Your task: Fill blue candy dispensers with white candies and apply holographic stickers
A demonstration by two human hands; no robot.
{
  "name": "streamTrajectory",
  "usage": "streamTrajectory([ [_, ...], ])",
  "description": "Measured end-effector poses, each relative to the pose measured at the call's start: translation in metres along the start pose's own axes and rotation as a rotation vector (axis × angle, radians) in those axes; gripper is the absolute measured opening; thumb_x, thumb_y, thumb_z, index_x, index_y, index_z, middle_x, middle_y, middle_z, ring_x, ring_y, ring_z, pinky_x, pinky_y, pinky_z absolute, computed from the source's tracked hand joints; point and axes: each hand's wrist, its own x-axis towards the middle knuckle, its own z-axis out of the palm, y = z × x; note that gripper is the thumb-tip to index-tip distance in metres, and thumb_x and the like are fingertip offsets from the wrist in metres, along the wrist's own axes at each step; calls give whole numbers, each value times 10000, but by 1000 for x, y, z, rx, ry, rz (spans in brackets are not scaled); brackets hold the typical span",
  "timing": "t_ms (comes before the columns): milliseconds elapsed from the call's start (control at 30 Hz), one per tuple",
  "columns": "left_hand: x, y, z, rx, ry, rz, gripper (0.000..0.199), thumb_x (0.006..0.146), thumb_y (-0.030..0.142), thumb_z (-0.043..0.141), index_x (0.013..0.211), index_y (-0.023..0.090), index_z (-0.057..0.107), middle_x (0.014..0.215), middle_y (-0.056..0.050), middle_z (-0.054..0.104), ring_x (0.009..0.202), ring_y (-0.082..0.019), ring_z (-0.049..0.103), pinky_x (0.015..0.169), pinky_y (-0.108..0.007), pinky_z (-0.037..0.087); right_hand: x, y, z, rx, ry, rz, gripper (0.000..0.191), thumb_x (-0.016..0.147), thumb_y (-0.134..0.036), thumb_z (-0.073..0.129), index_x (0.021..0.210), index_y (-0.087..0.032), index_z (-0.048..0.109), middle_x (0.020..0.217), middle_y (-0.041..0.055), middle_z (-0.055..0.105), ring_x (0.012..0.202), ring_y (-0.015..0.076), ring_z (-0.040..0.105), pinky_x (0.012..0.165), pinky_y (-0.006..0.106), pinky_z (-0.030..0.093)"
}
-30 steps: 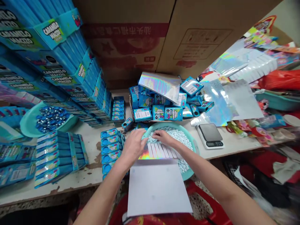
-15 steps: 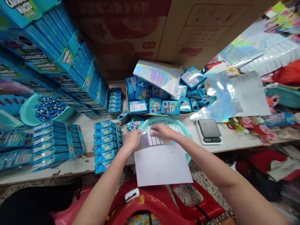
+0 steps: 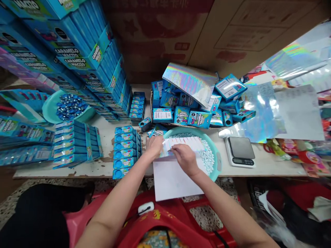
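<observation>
My left hand (image 3: pixel 154 147) grips the left edge of a sticker sheet (image 3: pixel 176 181) with a plain white lower part and a shiny rainbow film at its upper end. My right hand (image 3: pixel 185 159) has its fingers pinched together at the film's lower edge, near my left fingers. What exactly lies between those fingertips is partly hidden. Reddish slits and white strips show across the film (image 3: pixel 190 142). Beneath the sheet stands a turquoise basin (image 3: pixel 219 163) filled with small pale pieces (image 3: pixel 207 158), likely candies.
Blue printed boxes (image 3: pixel 181 117) fill a carton behind the basin, a shiny sheet (image 3: pixel 190 81) on top. Stacked blue boxes (image 3: pixel 77 65) rise at left, near a bowl (image 3: pixel 49 106) of blue wrapped pieces. A small scale (image 3: pixel 241 150) sits right, beside shiny sheets (image 3: pixel 261 113).
The film end of the sheet now shows reddish slits and a raised look. My right hand has drawn back toward me and left along the sheet. The whole view has shifted.
</observation>
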Motion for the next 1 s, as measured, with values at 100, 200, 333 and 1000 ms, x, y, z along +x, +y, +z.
streamTrajectory([
  [100,0,7,-2,19,68,1,298,887,207,398,969,163,681,1083,-162,643,1107,-314,516,944,-466,333,11,-22,-31,175,156,170,80,877,-292,581,878,-220,616,806,24,671,767,166,632,745,317,502],
  [200,-14,11,-17,-182,221,57,349,921,279,382,1178,209,608,1305,-131,524,1230,-301,411,998,-463,312,17,-41,-53,339,201,312,133,834,-343,633,827,-216,594,764,8,647,716,157,623,700,303,506],
  [333,-58,12,-39,-842,27,419,446,889,394,473,1297,214,500,1262,-100,558,1117,-220,518,903,-329,428,14,-65,-63,492,160,390,179,805,-367,666,806,-202,595,751,9,644,709,154,620,687,299,500],
  [1000,-201,-188,-37,-705,115,82,114,880,302,415,897,211,483,640,51,456,610,-115,421,598,-226,339,-38,-197,124,309,149,513,125,785,-323,656,742,-211,694,973,48,481,1002,203,491,924,349,378],
])
